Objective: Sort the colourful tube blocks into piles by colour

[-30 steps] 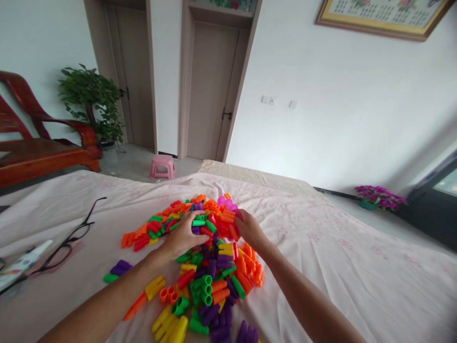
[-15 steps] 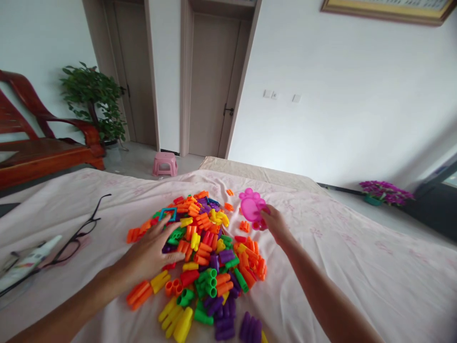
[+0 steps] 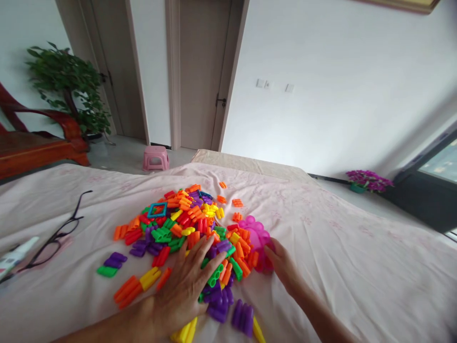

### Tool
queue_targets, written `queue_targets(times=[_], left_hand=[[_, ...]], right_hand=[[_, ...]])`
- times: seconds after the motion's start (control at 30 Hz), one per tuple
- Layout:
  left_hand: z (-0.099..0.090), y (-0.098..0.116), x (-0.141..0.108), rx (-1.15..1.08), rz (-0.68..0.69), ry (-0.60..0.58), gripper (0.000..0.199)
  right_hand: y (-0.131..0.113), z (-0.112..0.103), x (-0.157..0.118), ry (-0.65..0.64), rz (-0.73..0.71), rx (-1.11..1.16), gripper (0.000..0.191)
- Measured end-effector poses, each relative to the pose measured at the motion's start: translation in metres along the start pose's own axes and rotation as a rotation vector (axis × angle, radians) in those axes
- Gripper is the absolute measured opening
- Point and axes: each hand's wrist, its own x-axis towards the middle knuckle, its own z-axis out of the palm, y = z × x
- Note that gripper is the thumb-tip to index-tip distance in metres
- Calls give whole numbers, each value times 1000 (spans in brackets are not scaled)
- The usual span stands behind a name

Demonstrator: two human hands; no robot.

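A heap of orange, green, purple, yellow and red plastic tube-shaped pieces [image 3: 196, 213] lies on the pale pink patterned cloth [image 3: 321, 267]. My left hand [image 3: 185, 281] rests over the near middle of the heap, its fingers spread and hiding some pieces. At the heap's right edge, my right hand [image 3: 282, 262] grips the rim of a pink scalloped tray [image 3: 257, 233], which is tilted beside the orange pieces. A blue square frame [image 3: 157, 210] lies on the heap's left part.
Black-framed glasses [image 3: 53, 247] and a white tube [image 3: 17, 255] lie at the left. Beyond the cloth stand a pink stool [image 3: 156, 158], a wooden chair [image 3: 43, 143], a green plant [image 3: 67, 85] and purple flowers [image 3: 367, 181].
My left hand has moved right and nearer over the heap, and some pieces have shifted. My right hand has lowered the pink tray against the heap's right side. The view has shifted slightly.
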Motion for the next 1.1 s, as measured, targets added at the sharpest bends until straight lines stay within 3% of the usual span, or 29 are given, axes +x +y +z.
queue_targets(times=[0.17,0.37,0.53,0.77,0.9,1.0,1.1], left_hand=[[13,4,26,-11,-49,28,79],[18,-10,54,-75,-62,205,55],[2,-43,69,-73,-146,288,40],[-32,-96,62,-13,-351,284,26],[-47,-128,46,-68,-480,276,29],[-49,-156,30,-129,-643,235,45],[-40,-183,14,-226,-750,172,72]], right_hand=[[-24,34,-17,-121,6,160,42],[-48,52,-16,-91,-43,164,36],[-73,73,8,-96,-139,118,26],[-121,105,51,-89,-387,-211,13],[-117,88,86,-20,-394,-255,11],[-91,54,123,71,-189,-146,18],[-56,22,156,175,-13,-55,19]])
